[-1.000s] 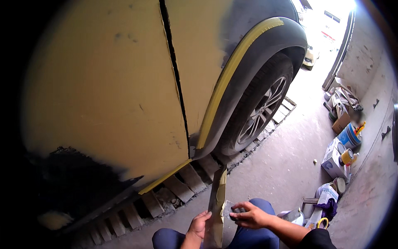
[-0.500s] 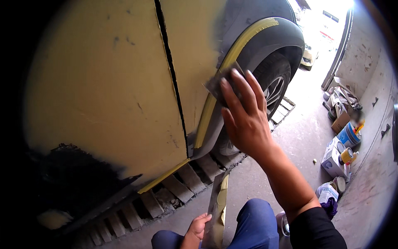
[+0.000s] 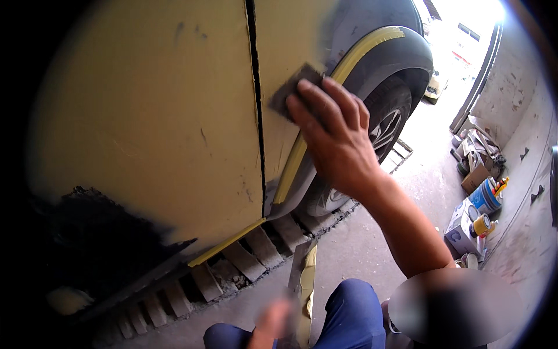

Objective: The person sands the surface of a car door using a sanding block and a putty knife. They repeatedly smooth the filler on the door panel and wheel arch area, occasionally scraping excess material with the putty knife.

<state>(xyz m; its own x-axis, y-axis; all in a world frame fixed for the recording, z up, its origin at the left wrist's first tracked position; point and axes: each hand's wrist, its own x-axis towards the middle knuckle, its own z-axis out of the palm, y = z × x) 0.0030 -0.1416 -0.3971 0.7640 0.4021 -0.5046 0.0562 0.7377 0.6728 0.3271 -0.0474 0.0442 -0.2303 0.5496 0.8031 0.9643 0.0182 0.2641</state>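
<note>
My right hand (image 3: pixel 337 136) presses a thin dark putty spreader (image 3: pixel 297 90) flat against the car's yellow filler-coated panel (image 3: pixel 174 110), between the dark door gap and the wheel arch. Its fingers lie spread along the back of the blade, with the thumb side toward the panel. Yellow masking tape (image 3: pixel 363 49) follows the arch edge, close by the fingers. Low in front of me, my left hand (image 3: pixel 273 323), partly blurred, is at the side of a long flat putty board (image 3: pixel 306 279). Yellow putty (image 3: pixel 308 276) lies in a strip along this board's right side.
A tyre with a spoked wheel (image 3: pixel 386 128) stands beyond my right wrist. Grating slats (image 3: pixel 247 262) run along the floor under the car. Against the right wall sit a blue bucket (image 3: pixel 485 196), a white box (image 3: pixel 465 224) and cans. My blue-clad knee (image 3: pixel 351 314) is at the bottom.
The spreader and my right hand have moved left and up, off the taped arch edge onto the yellow panel. The view has shifted slightly; the putty board remains low in front of me.
</note>
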